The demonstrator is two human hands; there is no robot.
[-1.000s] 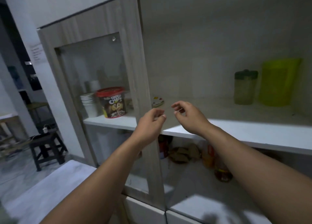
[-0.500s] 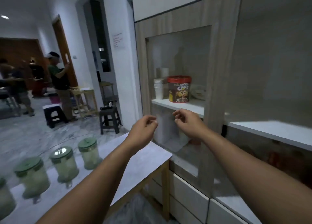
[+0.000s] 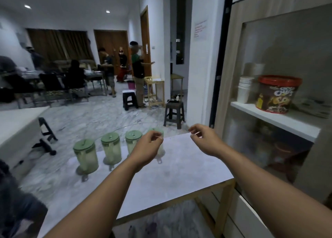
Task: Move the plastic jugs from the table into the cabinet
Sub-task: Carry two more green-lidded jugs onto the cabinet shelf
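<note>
Several clear plastic jugs with green lids stand in a row on the white table [image 3: 179, 175]: the nearest-left jug [image 3: 85, 155], a second jug [image 3: 111, 148], a third jug [image 3: 132, 140] and a fourth jug [image 3: 159, 131] mostly hidden behind my left hand [image 3: 147, 148]. My left hand hovers in front of the fourth jug, fingers loosely curled, holding nothing. My right hand [image 3: 204, 139] floats above the table's far right part, also empty with curled fingers. The cabinet [image 3: 239, 45] stands at the right behind a glass door.
On the cabinet shelf [image 3: 280, 120] sit a red-lidded cereal tub [image 3: 277, 94] and stacked white cups [image 3: 244, 88]. Dark stools [image 3: 173, 114] stand on the marble floor beyond the table. Several people stand far back in the room. A white counter [image 3: 16, 123] lies at the left.
My view has swung left from the open cabinet shelf to the table, bringing the row of jugs into sight. Both hands stayed raised and empty, now over the table.
</note>
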